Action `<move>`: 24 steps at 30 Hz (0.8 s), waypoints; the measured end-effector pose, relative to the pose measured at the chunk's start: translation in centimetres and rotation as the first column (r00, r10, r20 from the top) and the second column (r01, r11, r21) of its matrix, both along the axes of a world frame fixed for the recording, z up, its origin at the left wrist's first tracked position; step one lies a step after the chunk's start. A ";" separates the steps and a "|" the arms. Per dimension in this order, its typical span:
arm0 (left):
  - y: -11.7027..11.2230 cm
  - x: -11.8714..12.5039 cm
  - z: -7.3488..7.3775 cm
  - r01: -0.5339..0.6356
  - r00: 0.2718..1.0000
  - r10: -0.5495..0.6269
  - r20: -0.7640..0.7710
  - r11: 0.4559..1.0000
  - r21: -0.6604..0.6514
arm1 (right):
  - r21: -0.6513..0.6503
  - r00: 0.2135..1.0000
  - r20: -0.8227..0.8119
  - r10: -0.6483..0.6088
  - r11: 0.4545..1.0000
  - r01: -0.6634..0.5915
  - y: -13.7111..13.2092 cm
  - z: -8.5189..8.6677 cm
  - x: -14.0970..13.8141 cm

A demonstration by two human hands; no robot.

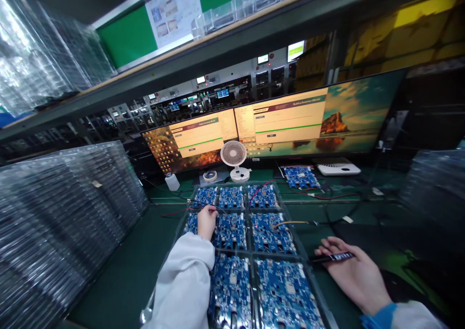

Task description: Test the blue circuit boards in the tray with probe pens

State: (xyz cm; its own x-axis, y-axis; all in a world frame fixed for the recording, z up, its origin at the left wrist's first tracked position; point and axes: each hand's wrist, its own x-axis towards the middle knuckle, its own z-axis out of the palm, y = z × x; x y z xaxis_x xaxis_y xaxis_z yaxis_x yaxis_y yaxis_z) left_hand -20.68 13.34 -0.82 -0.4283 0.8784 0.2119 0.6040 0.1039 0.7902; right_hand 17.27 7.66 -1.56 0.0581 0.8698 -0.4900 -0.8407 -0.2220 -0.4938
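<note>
My left hand (207, 221) reaches over a clear plastic tray (250, 252) of blue circuit boards. Its fingers are pinched at a thin cable (221, 210) by the upper edge of a middle-row circuit board (230, 231); the fingertips partly hide the cable's end. To the right of the tray, my right hand (354, 273), palm turned up, holds a black marker pen (341, 257) across its fingers. A yellow and black cable (294, 222) runs from the right-hand circuit board (271, 234) in the same row. My left sleeve covers the tray's lower left part.
Stacked clear trays (69, 217) rise on the left. Behind the tray stand a small white fan (233, 153), a tape roll (209, 176), a white bottle (172, 181) and two monitors (290, 120). Another blue board (301, 177) lies back right among loose wires, near a white device (337, 167).
</note>
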 end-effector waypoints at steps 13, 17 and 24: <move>0.1 -0.3 -0.1 0.009 0.999 -0.011 -0.051 0.999 -0.047 | 0.006 1.000 0.015 0.002 1.000 -0.003 -0.1 0.1 0.0; 0.3 -0.2 -0.2 0.007 0.994 -0.016 -0.109 0.997 -0.082 | -0.004 1.000 0.009 0.004 1.000 -0.004 -0.2 0.6 -0.1; 0.1 0.7 0.4 -0.089 0.957 0.029 -0.289 0.977 -0.196 | -0.006 1.000 0.007 0.006 1.000 -0.006 -0.3 0.6 -0.1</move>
State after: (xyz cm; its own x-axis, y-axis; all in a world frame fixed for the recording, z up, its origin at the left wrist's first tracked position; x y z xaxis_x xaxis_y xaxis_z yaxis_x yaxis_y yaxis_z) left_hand -19.95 13.45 -0.44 -0.4290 0.8907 0.1506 0.7875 0.2870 0.5454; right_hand 17.14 7.35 -0.91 0.0563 0.8672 -0.4948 -0.8362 -0.2298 -0.4980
